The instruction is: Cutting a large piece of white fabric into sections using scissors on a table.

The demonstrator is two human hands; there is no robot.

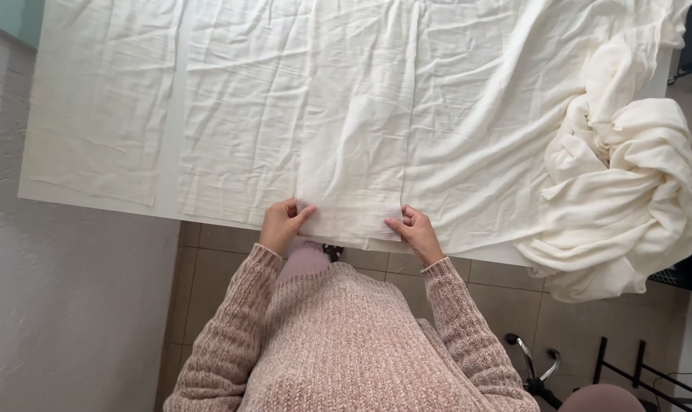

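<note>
Table [170, 206], white, carries everything. Narrow cream cloth strip [102, 99] lies flat along its left edge. Wide crinkled cream sheet [254, 114] covers the middle. Left hand [282, 223] pinches the left bottom corner of a folded cream cloth panel [353, 168] at the near edge, fingers curled shut on it. Right hand [414, 229] pinches the panel's right bottom corner the same way. Bunched cream fabric heap [628, 191] spills over the right near corner.
</note>
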